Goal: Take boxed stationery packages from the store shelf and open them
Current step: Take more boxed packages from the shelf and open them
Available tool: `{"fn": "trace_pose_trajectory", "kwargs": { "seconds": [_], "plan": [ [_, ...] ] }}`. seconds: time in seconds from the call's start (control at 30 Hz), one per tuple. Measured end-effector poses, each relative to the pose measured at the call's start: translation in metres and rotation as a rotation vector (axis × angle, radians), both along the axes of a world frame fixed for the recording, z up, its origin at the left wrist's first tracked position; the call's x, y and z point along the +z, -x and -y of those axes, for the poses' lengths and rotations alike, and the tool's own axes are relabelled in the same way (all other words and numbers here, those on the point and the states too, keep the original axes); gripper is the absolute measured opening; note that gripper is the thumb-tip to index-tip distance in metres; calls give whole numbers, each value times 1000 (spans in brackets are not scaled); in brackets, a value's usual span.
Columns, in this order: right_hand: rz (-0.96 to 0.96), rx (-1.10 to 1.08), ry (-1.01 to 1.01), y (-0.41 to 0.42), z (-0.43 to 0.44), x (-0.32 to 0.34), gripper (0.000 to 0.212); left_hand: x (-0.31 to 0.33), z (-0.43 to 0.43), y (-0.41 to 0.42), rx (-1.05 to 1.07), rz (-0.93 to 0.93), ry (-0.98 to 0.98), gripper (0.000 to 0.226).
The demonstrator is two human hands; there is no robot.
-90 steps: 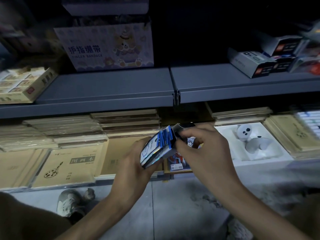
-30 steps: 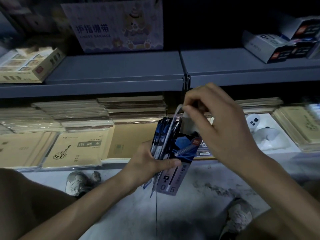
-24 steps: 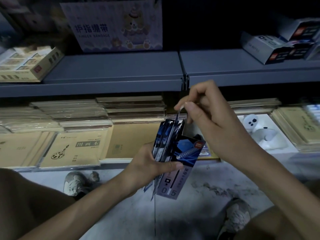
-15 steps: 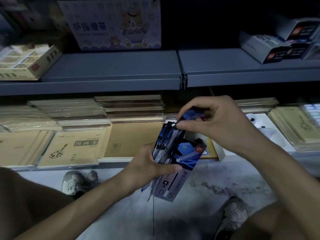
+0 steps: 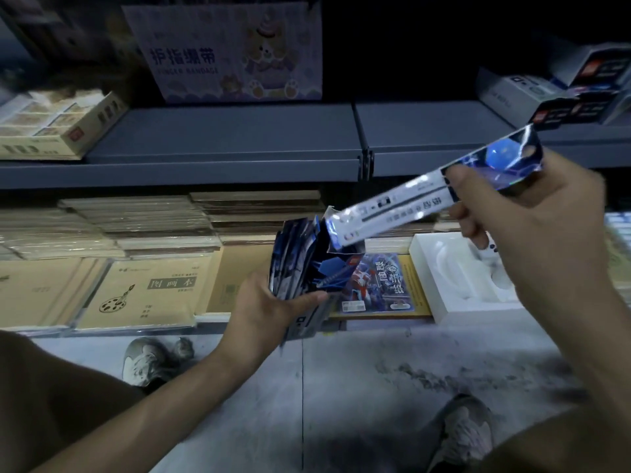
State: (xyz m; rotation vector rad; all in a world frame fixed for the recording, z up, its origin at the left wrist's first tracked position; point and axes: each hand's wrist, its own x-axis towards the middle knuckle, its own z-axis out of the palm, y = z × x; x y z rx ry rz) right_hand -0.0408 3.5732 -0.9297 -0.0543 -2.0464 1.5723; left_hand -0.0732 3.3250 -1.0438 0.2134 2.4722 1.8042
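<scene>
Blue glossy card forms the opened stationery box (image 5: 307, 268), held upright above the grey concrete floor (image 5: 341, 387). Left hand (image 5: 269, 308): grip closed round the lower half of the box, thumb across its front face. Right hand (image 5: 532, 233): grip pinches the blue end of a long, flat white-and-blue packet (image 5: 403, 206). The packet slants up to the right; its lower end meets the open top of the box. Behind, brown kraft-paper sketchbooks (image 5: 146, 295) lie flat below the grey metal shelf (image 5: 222, 138); a white moulded tray (image 5: 457, 288) lies further right. A pastel finger-bandage carton (image 5: 232, 52) stands on the shelf.
</scene>
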Motion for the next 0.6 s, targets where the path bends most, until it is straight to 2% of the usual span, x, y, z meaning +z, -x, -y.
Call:
{"fn": "trace_pose_trajectory", "kwargs": {
  "seconds": [0.1, 0.13, 0.2, 0.23, 0.3, 0.33, 0.37, 0.43, 0.53, 0.6],
  "plan": [
    [31, -64, -60, 0, 0, 1, 18, 4, 1, 0, 41, -94, 31, 44],
    [136, -69, -40, 6, -7, -1, 34, 5, 0, 0, 44, -119, 49, 48],
    [311, -102, -47, 14, -23, -11, 92, 6, 0, -1, 62, -159, 84, 48],
    [305, -99, -51, 12, -28, -11, 89, 6, 0, -1, 72, -172, 91, 49],
    [159, -147, -59, 10, -20, -7, 34, 7, 0, -2, 74, -183, 93, 52],
    [123, -152, -87, 5, -17, -7, 22, 7, 0, -2, 71, -186, 100, 53],
    [124, -140, -82, 2, -16, -8, 28, 7, -1, -3, 68, -187, 106, 53],
    [187, -97, -40, 8, -14, -10, 52, 5, 0, -2, 58, -183, 114, 49],
    [41, -110, -105, -2, -2, -4, 16, 0, 1, -2, 52, -185, 128, 41],
    [-27, -47, -134, -17, 8, -3, 15, -3, 0, -2, 42, -180, 141, 39]
  ]
}}
